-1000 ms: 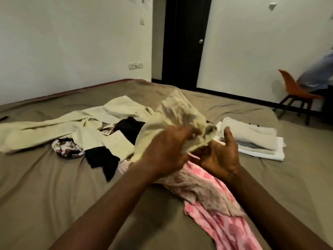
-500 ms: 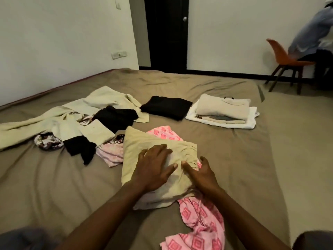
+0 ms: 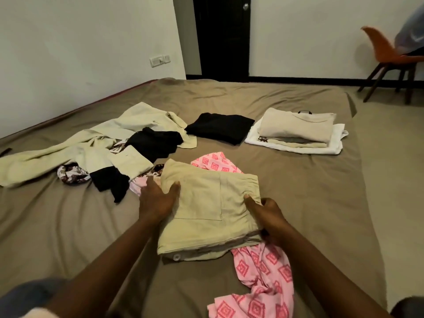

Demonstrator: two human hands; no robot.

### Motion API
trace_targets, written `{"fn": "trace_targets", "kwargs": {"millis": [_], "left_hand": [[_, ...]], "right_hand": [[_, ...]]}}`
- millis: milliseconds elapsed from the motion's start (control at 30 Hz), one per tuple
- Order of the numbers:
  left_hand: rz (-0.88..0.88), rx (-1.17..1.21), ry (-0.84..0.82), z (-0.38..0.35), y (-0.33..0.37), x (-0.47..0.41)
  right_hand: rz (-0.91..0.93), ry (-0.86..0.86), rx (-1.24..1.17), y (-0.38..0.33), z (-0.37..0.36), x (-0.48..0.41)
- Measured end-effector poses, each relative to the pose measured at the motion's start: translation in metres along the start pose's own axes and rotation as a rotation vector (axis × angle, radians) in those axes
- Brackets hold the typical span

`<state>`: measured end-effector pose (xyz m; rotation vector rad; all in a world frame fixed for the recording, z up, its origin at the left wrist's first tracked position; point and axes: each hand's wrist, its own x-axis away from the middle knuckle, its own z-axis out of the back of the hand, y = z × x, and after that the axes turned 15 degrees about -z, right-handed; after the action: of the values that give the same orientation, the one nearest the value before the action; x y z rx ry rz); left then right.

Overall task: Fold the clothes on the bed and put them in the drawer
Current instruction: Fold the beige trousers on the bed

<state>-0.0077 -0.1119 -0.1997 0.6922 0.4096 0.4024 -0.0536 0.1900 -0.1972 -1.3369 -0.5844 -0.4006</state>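
White walls [image 3: 68, 42], dark door [image 3: 221, 37] (silver knob [image 3: 245, 6]), orange chair [image 3: 387, 56], beige floor [image 3: 390, 157]

— What's nearest you on the bed [image 3: 298, 191]?
— A folded garment [image 3: 206, 210], straight before me, lying on a patterned cloth [image 3: 263, 271] that sticks out behind it and at its near right corner.
— Further off?
— A loose heap [image 3: 103, 143] on my left. Behind lies a single folded piece [image 3: 220, 127], with a folded stack [image 3: 296, 125] to its right.
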Motion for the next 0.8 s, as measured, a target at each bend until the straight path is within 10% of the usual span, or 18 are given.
{"fn": "trace_targets", "kwargs": {"millis": [233, 400, 500, 800], "left_hand": [[0.398, 0.765, 0.008, 0.005, -0.015, -0.013], [0.423, 0.669, 0.144, 0.001, -0.008, -0.05], [0.329, 0.461, 0.194, 0.003, 0.001, -0.061], [0.285, 0.375, 0.233, 0.003, 0.013, -0.094]], "right_hand": [[0.105, -0.221, -0.115, -0.009, 0.003, 0.016], [0.751, 0.604, 0.752, 0.006, -0.012, 0.018], [1.228, 0.385, 1.046, 0.019, -0.046, 0.04], [1.243, 0.083, 1.508, 0.055, -0.062, 0.02]]}}
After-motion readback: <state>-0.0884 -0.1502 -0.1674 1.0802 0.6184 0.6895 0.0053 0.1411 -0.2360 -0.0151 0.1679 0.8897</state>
